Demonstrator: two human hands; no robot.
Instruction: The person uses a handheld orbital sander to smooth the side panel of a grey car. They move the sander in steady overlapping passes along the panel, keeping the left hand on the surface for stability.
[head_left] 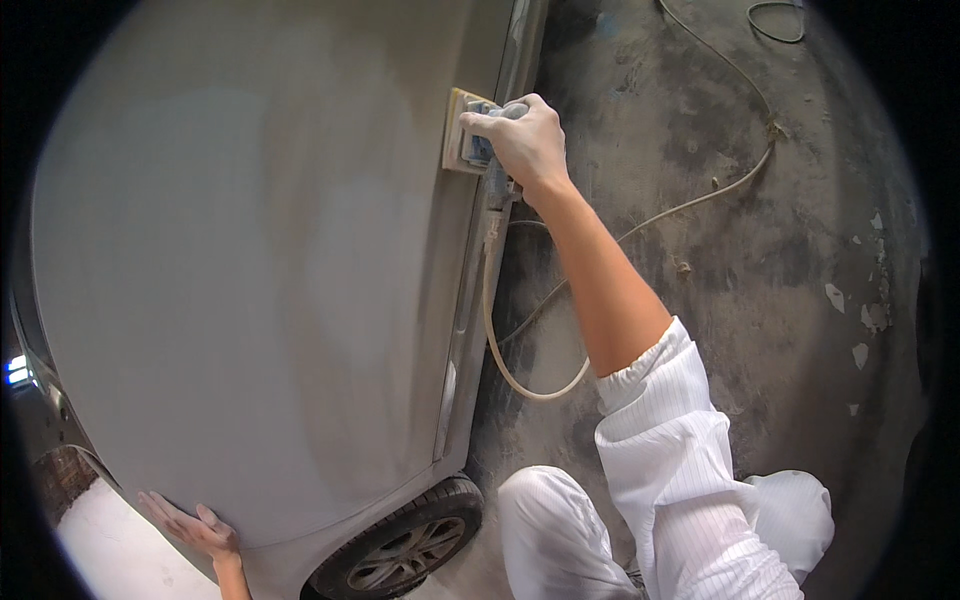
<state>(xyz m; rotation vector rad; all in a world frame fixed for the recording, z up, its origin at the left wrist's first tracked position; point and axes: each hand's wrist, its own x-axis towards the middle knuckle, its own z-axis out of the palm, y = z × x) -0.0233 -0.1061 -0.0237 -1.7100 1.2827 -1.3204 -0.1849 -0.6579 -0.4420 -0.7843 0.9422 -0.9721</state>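
Note:
My right hand (523, 140) is wrapped round an air sander (480, 148), whose flat pad lies against the lower part of a grey car door (300, 250). Pale dust coats the fingers. From the sander's lower end a cream air hose (490, 300) loops down and away to the right. At the lower left, my left hand (200, 530) rests flat on the car's bodywork near the door's edge, fingers stretched out and thumb apart, holding nothing.
A car wheel (405, 545) stands below the door, left of my bent white-clad knee (555, 530). The hose trails across the stained concrete floor (720, 270), and another loop of hose (775, 38) lies at the far right. Pale flakes (835, 297) are scattered at the right.

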